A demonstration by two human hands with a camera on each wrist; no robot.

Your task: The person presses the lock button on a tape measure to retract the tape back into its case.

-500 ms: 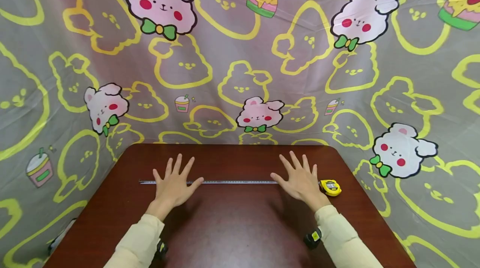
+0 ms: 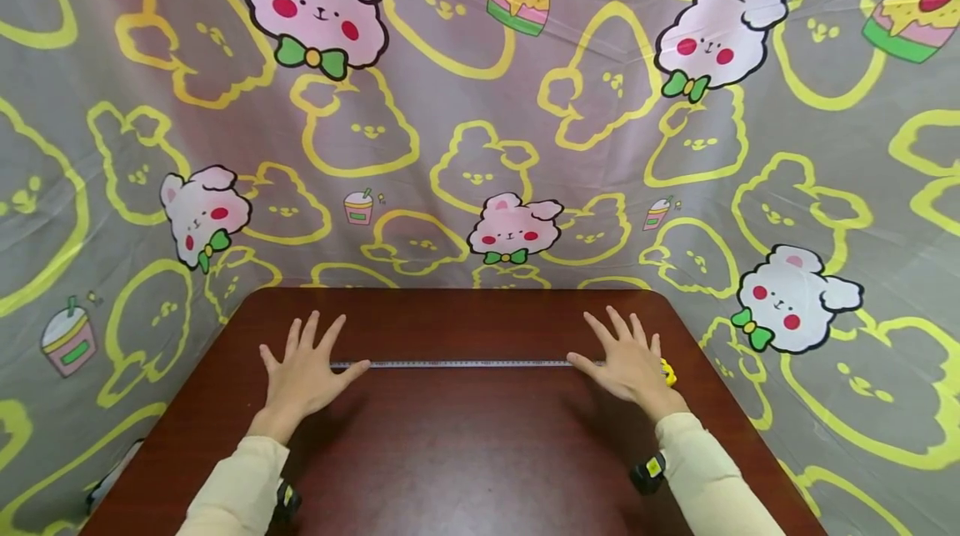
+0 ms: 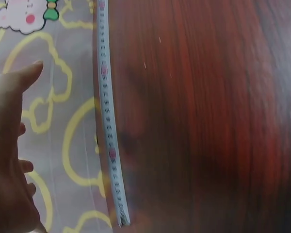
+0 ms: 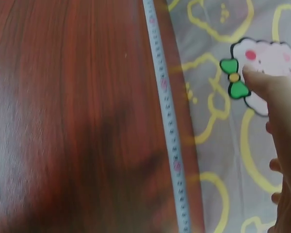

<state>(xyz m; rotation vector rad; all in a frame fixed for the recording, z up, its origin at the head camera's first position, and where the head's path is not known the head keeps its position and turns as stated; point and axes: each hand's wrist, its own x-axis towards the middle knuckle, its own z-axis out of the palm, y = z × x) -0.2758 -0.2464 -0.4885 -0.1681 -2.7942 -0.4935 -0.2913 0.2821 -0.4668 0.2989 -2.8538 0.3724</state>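
A tape measure lies across the table, its pale blade (image 2: 465,364) drawn out in a straight line from left to right. My left hand (image 2: 303,373) hovers over the blade's left part with fingers spread, holding nothing. In the left wrist view the blade's end (image 3: 123,221) shows, below and to the right of the thumb (image 3: 26,77). Over the right part is my right hand (image 2: 630,365), fingers fanned out and holding nothing. It partly hides the yellow tape case (image 2: 667,373). Printed marks run along the blade (image 4: 167,104) in the right wrist view.
The dark reddish-brown table (image 2: 465,436) has rounded far corners. A grey cloth (image 2: 450,111) with yellow outlines and rabbit faces hangs behind it and along both sides. Black wrist cameras (image 2: 648,473) sit under the cream sleeves (image 2: 232,486).
Both hands have moved apart, the left one leftward and the right one rightward. The right hand now covers more of the yellow case, and the left hand covers the blade's left end.
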